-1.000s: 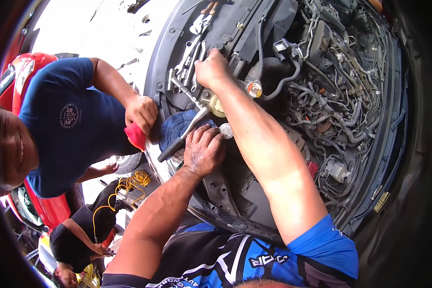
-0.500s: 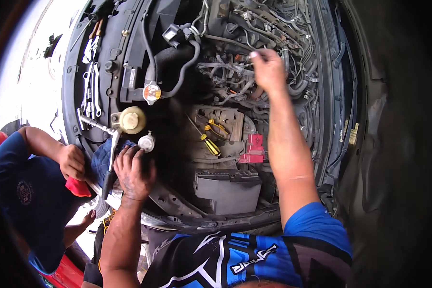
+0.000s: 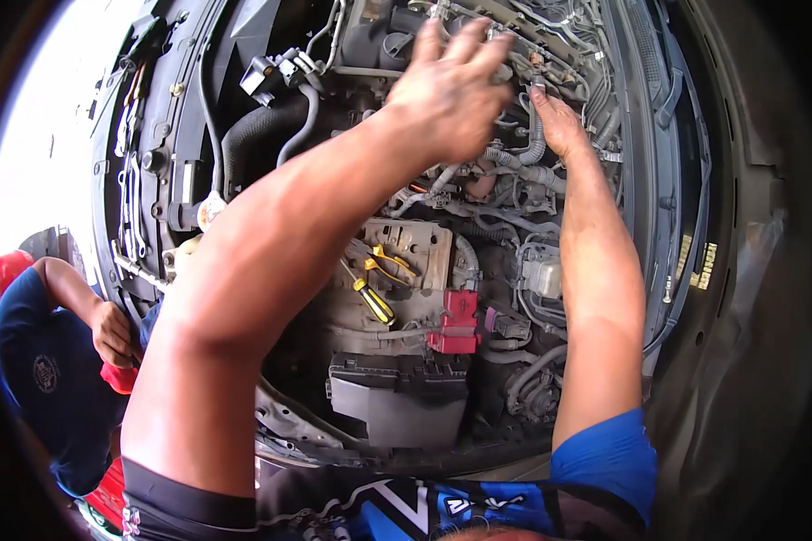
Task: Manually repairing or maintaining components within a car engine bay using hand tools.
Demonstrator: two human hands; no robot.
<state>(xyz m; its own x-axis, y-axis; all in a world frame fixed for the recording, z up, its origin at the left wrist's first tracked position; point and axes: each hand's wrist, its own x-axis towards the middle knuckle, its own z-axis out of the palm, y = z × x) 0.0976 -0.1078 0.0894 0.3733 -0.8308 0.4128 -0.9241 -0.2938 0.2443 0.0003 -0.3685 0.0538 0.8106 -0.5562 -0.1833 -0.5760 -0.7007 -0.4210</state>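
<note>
My left hand [image 3: 456, 99] is open over the engine [image 3: 374, 32], its fingers spread and slightly smeared by motion, with nothing seen in it. My right hand [image 3: 561, 124] reaches in among the hoses and wiring by a grey corrugated tube [image 3: 537, 140]. One of its digits lies stretched out beside that tube. Its other fingers are mostly hidden, so I cannot tell whether it grips anything. Below the hands, a yellow-and-black screwdriver [image 3: 373, 302] and yellow-handled pliers [image 3: 391, 265] lie on a dusty metal tray [image 3: 424, 239].
A red terminal cover [image 3: 458, 311] and a black box [image 3: 397, 397] are on the near side of the engine bay. Several wrenches [image 3: 135, 203] lie along the left front panel. At the left, another person's hand [image 3: 111, 334] rests by the car's edge beside a red cloth.
My left hand has left the ratchet at the front edge and swung up and right over the engine. My right hand has shifted right. The view has moved too.
</note>
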